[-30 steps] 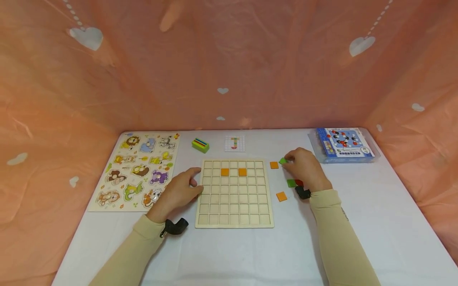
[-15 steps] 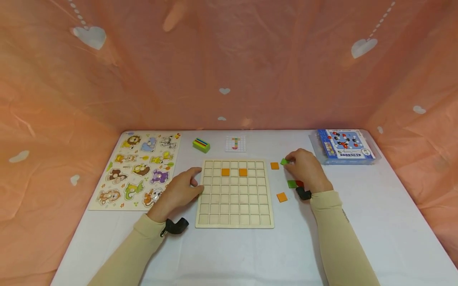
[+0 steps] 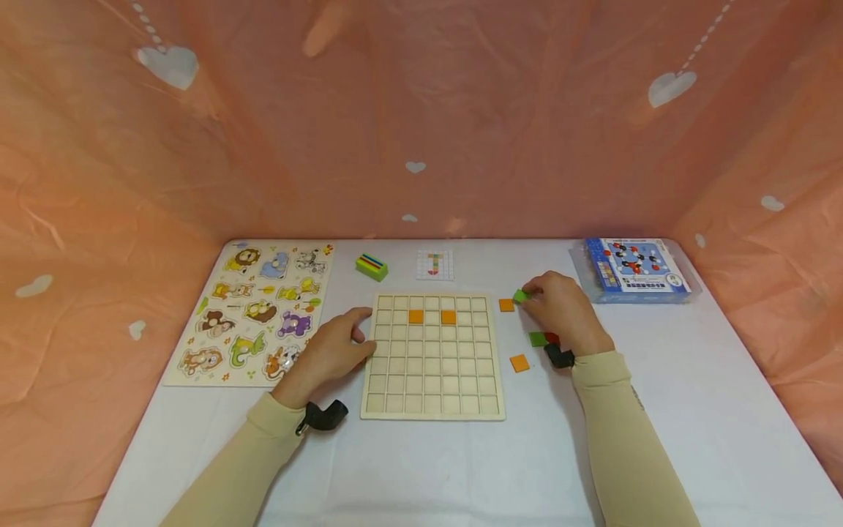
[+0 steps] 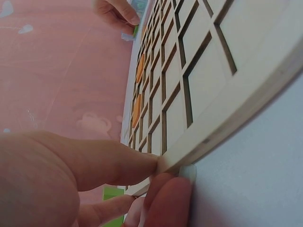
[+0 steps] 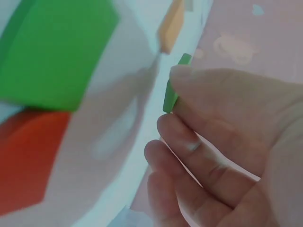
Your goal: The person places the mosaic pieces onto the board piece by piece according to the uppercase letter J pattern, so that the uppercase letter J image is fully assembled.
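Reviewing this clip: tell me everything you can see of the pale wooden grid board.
The pale, wood-looking square grid board has raised strips dividing it into seven rows and columns of shallow compartments, inside a plain rim. It lies flat on the white tabletop. In the second row from its far edge, orange square tiles sit in the third and fifth compartments from the left. The left hand touches its left edge.
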A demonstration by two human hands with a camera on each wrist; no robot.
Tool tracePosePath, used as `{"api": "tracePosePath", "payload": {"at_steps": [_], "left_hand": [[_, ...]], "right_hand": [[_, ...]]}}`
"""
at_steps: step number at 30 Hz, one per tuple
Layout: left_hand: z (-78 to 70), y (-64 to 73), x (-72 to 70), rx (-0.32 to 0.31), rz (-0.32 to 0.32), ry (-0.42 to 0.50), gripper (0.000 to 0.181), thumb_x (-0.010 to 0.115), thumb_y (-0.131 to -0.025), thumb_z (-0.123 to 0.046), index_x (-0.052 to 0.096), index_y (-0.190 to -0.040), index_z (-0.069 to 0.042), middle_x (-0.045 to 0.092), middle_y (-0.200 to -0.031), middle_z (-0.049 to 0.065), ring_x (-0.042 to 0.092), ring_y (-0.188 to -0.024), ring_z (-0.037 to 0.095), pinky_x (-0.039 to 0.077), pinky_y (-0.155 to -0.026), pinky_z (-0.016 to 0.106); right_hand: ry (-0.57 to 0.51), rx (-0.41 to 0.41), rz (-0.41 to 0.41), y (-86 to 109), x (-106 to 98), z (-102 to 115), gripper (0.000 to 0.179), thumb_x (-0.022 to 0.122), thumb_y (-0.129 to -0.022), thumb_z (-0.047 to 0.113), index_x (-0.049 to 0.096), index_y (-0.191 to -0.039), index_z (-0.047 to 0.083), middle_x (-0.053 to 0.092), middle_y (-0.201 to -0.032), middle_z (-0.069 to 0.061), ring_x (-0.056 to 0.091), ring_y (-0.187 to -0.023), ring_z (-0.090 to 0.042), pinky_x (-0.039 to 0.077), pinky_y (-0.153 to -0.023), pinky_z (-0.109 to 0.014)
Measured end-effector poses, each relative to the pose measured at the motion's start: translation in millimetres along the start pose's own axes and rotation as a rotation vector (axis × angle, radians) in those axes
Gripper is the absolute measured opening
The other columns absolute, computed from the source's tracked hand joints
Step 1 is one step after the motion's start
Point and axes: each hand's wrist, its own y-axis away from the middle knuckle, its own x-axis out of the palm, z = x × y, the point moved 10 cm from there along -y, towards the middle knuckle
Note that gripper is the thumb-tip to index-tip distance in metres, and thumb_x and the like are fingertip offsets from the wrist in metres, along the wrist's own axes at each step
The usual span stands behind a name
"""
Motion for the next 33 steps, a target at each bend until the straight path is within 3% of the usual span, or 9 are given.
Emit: {"api": "tracePosePath", "payload": {"at_steps": [9,16,23,33], "left_hand": [[1.6,-1.0,-1.9,0.004,-0.009,-0.001,0.066,0.072,-0.098,-0.02,0.05,-0.159,-0.006,0.066,-0.101,0.009,0.06,-0.086,0.021,0.046,-0.078,0.034],[2.2,-2.1,2.0,0.004,-0.005,0.017,0.068,0.072,-0.096,-0.021,0.051,-0.159,-0.007,0.066,-0.101,0.008,0.06,-0.086,0.021,0.046,-0.077,0.033],[2.5,-1.3,2.3,0.004,-0.01,0.025,0.068,0.073,-0.095,-0.02,0.051,-0.158,-0.007,0.067,-0.101,0.009,0.061,-0.084,0.021,0.046,-0.076,0.033],[3.1,-1.0,1.5,0.007,-0.014,0.034,0.067,0.072,-0.096,-0.019,0.051,-0.158,-0.007,0.067,-0.1,0.008,0.062,-0.079,0.018,0.047,-0.075,0.032]], "right_hand": [[-0.019,-0.09,0.01,-0.4,6,37,0.027,0.071,-0.101,0.019,0.08,-0.121,0.003,0.073,-0.123,-0.017,0.067,-0.108,-0.034,0.055,-0.099,-0.052],[-0.029,-0.175,0.018,0.6,28,75,0.024,0.075,-0.1,0.017,0.081,-0.119,0.005,0.074,-0.12,-0.012,0.069,-0.111,-0.032,0.056,-0.103,-0.052],[-0.001,-0.3,0.062,-1.9,49,122,0.022,0.077,-0.097,0.015,0.082,-0.116,0.005,0.074,-0.115,-0.01,0.069,-0.102,-0.027,0.059,-0.096,-0.046],[0.077,-0.342,0.069,0.3,70,144,0.024,0.082,-0.096,0.017,0.082,-0.117,0.006,0.073,-0.11,-0.007,0.066,-0.098,-0.022,0.06,-0.09,-0.041]]}}
